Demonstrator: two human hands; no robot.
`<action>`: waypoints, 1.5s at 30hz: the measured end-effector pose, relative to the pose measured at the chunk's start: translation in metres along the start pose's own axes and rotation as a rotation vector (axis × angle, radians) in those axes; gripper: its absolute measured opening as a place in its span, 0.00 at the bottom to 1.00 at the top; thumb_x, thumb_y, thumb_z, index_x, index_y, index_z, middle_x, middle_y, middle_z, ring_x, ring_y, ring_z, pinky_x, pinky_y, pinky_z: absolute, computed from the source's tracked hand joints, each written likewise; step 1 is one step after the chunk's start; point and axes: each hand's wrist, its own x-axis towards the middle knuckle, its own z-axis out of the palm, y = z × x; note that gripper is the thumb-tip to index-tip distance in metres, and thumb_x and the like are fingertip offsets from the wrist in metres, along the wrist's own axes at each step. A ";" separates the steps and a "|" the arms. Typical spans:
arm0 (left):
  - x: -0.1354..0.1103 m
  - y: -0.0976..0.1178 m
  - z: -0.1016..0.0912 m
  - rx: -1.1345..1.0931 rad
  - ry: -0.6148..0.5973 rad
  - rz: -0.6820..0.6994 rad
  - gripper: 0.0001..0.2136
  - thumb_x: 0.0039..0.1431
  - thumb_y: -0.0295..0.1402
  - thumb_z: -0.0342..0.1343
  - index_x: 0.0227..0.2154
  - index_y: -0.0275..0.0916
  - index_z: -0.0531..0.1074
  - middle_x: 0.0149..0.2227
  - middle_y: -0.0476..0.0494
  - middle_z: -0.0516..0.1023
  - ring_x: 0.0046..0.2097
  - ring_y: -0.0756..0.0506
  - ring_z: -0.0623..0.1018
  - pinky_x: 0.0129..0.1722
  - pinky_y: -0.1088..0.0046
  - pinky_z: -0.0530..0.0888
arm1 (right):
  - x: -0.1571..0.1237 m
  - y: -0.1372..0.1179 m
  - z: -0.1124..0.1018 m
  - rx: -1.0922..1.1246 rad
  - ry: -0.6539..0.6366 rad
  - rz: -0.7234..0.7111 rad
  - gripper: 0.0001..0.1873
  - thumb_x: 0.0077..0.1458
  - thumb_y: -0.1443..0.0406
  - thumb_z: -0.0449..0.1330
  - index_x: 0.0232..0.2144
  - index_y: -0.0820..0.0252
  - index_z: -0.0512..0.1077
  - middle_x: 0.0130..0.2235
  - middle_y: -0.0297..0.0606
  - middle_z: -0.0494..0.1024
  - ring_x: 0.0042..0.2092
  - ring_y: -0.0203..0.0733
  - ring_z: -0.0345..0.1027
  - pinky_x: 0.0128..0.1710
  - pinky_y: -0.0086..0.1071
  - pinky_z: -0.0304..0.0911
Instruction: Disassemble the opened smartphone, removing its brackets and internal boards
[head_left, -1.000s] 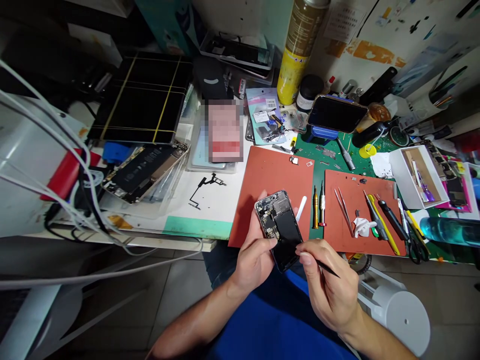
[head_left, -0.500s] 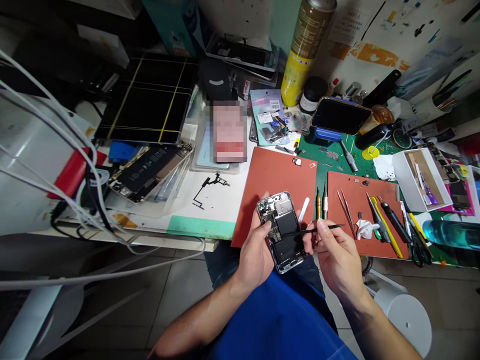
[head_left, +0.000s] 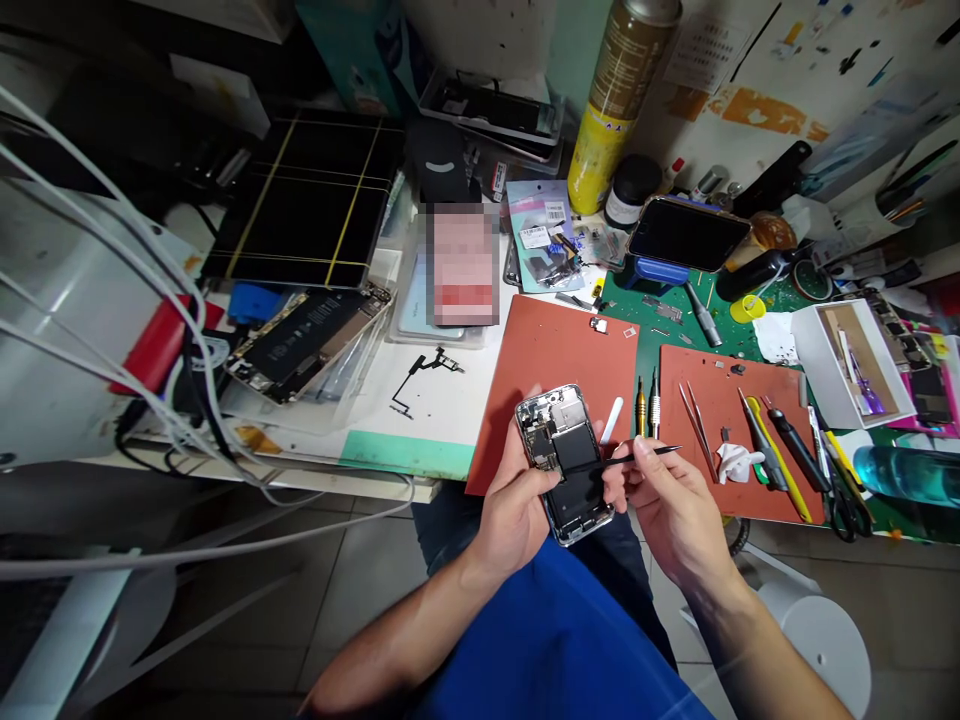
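Observation:
My left hand [head_left: 512, 505] grips an opened phone [head_left: 564, 458] by its left edge, back cover off, with the black battery and circuit parts showing. My right hand [head_left: 667, 505] pinches a thin black pry tool [head_left: 645, 454] that lies almost level, its tip pointing left onto the battery. Both hands hover over my lap at the front edge of the red mat [head_left: 559, 370]. A white plastic stick [head_left: 611, 420] lies on that mat just beyond the phone.
A second red mat [head_left: 731, 425] carries two screwdrivers [head_left: 647, 404], tweezers [head_left: 697, 425] and several hand tools. Another opened phone [head_left: 304, 340], a tablet [head_left: 311, 200], a spray can [head_left: 615, 95], a phone on a stand [head_left: 688, 232] and a white box [head_left: 851, 360] crowd the bench. White cables [head_left: 112, 300] hang left.
My right hand lifted from the phone's lower edge and swung the tool round to lie level, tip on the battery. The phone was turned more upright in my left hand.

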 end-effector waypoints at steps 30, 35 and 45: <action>0.001 -0.007 -0.010 -0.010 -0.086 -0.024 0.47 0.65 0.29 0.58 0.76 0.66 0.36 0.73 0.45 0.66 0.72 0.30 0.67 0.70 0.34 0.61 | -0.002 -0.002 -0.001 -0.045 0.000 -0.068 0.17 0.66 0.52 0.65 0.36 0.60 0.80 0.30 0.39 0.81 0.29 0.38 0.72 0.29 0.32 0.68; 0.000 -0.007 -0.005 0.013 -0.026 0.002 0.51 0.59 0.24 0.61 0.76 0.64 0.39 0.70 0.44 0.71 0.71 0.31 0.69 0.70 0.37 0.63 | -0.003 -0.002 0.000 -0.051 -0.011 -0.095 0.17 0.68 0.53 0.64 0.36 0.61 0.81 0.31 0.40 0.81 0.30 0.38 0.73 0.29 0.31 0.68; 0.001 -0.006 -0.009 0.015 -0.078 -0.034 0.45 0.64 0.29 0.60 0.76 0.64 0.42 0.73 0.44 0.66 0.72 0.29 0.67 0.70 0.35 0.61 | -0.001 -0.006 0.002 -0.041 -0.007 -0.081 0.18 0.66 0.52 0.65 0.34 0.61 0.80 0.29 0.39 0.81 0.28 0.37 0.71 0.28 0.30 0.67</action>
